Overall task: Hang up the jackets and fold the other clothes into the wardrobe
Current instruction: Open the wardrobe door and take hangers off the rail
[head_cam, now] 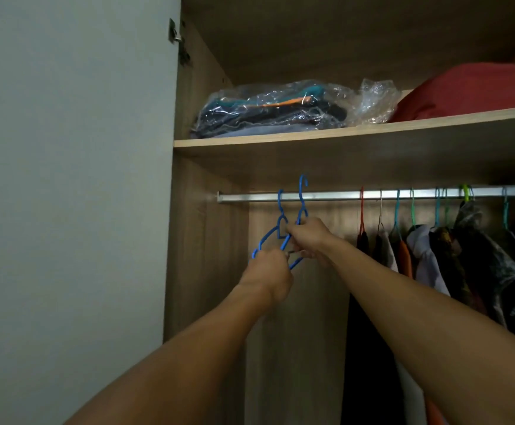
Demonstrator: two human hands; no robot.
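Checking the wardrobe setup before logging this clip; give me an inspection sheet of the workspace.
Surface: wooden shelf above metal rail.
Job's things: two blue plastic hangers; one hooked on the rail, the other's hook raised above it.
Clutter: clear plastic bag of folded clothes, red bundle on the shelf; hung garments at right.
Grippers: left hand and right hand grip the hangers.
Cables: nothing seen.
Surroundings: pale open door, hinge.
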